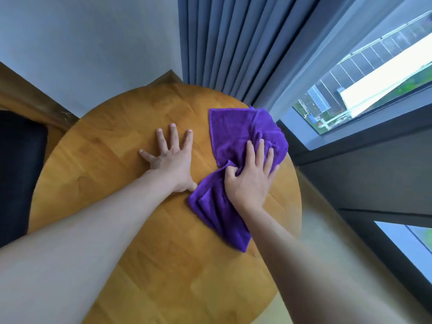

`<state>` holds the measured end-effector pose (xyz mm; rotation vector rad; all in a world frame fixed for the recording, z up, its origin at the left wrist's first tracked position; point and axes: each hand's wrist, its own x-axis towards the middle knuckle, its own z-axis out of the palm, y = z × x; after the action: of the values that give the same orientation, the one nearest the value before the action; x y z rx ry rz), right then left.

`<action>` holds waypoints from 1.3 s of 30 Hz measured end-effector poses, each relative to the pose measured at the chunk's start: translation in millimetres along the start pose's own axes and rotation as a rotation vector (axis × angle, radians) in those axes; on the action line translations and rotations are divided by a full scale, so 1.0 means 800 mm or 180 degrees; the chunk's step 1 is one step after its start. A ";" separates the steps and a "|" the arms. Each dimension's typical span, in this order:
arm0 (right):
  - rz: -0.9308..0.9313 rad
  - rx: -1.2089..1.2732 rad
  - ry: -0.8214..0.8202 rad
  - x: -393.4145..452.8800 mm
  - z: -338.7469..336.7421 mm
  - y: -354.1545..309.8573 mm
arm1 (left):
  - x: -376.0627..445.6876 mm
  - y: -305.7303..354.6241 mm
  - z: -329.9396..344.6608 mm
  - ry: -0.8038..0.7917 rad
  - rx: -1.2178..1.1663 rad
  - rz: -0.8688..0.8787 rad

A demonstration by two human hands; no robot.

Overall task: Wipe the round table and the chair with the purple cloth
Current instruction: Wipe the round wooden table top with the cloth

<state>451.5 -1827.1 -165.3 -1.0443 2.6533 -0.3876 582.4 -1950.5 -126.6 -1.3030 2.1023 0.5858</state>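
A round wooden table (pixel 112 160) fills the middle of the view. The purple cloth (pixel 230 134) lies crumpled on its right side, reaching close to the right rim. My right hand (pixel 251 176) presses down on the cloth, with its fingers and thumb bunching the fabric. My left hand (pixel 171 157) rests flat on the bare wood just left of the cloth, fingers spread, thumb touching the cloth's edge. A dark chair (pixel 18 169) stands at the table's left side, partly cut off by the frame.
A white wall (pixel 93 43) rises behind the table. Blue-grey curtains (pixel 233 40) hang at the back right, touching the table's far rim. A window (pixel 364 90) and a dark sill run along the right side. Light wood flooring shows at right of the table.
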 end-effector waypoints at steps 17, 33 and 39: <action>-0.0154 0.0072 0.0186 -0.014 -0.021 0.057 | -0.016 0.014 0.010 0.0124 0.0414 0.1125; -0.0602 0.0120 -0.0013 -0.024 -0.057 0.142 | -0.031 0.049 0.025 -0.0004 0.0686 0.0740; 0.0585 -0.0002 0.0174 -0.131 -0.011 0.081 | -0.036 0.067 0.015 -0.0132 0.0728 0.0549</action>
<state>482.5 -1707.7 -164.0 -0.7917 2.7685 -0.3812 547.3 -1901.7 -112.4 -0.9826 2.1882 0.4242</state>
